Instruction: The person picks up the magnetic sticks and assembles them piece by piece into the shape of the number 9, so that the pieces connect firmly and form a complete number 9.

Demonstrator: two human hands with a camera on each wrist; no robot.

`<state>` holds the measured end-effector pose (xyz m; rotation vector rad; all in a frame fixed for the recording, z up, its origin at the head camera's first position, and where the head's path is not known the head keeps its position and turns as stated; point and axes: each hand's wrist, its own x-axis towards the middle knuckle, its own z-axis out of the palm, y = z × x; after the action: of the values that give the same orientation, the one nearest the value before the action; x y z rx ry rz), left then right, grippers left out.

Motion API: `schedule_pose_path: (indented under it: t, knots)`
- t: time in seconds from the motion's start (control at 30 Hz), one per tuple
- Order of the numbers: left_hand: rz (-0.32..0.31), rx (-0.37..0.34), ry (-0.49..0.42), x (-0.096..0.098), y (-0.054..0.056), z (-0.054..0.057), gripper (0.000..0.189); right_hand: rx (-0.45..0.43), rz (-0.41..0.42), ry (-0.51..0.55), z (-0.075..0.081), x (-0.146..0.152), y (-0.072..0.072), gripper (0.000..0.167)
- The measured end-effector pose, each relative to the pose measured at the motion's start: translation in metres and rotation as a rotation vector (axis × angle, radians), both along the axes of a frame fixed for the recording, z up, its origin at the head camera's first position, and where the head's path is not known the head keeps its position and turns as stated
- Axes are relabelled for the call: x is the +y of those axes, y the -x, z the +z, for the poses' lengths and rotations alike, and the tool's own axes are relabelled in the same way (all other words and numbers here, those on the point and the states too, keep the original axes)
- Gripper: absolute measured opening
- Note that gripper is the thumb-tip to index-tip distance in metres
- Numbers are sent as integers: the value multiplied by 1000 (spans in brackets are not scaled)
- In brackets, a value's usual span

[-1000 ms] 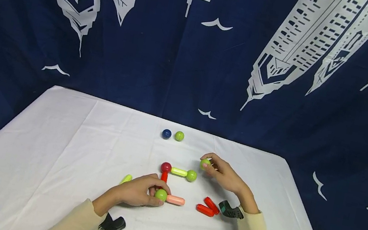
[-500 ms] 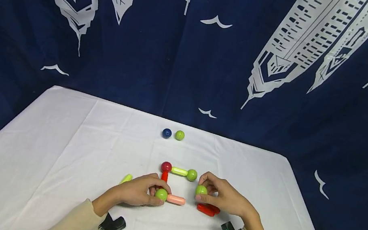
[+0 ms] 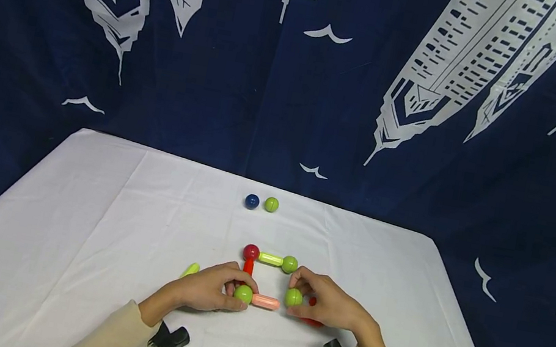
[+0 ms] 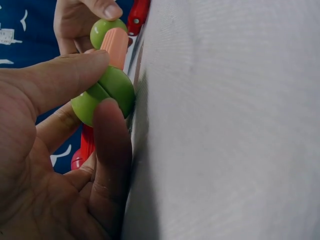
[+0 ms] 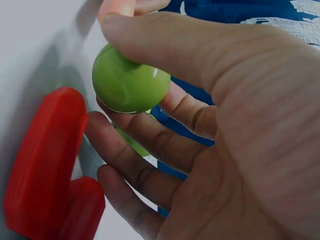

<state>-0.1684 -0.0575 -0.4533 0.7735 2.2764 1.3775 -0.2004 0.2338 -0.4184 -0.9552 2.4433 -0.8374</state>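
Observation:
My left hand pinches a green ball at the near left corner of a joined frame of balls and rods. From that ball a salmon-pink rod points right, and a red rod runs back to a red ball. A yellow-green rod links the red ball to another green ball on its right. With thumb and fingers my right hand holds a loose green ball close to the free end of the salmon rod; in the head view a small gap shows between them.
Two red rods lie beside and partly under my right hand. A yellow-green rod sits behind my left hand. Farther back on the white-covered table are a dark blue ball and a green ball.
My right hand has come toward me and then left with its green ball, up to the salmon rod's end. The left hand stays on its ball.

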Motion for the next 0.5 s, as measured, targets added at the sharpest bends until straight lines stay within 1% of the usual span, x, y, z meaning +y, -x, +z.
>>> schedule_pose_path:
  t: [0.2, 0.5]
  knots:
    - [3, -5, 6, 1, 1, -2, 25, 11, 6, -19, -4, -1, 0, 37]
    - [9, 1, 15, 1, 3, -4, 25, 6, 17, -31, -3, -4, 0, 38]
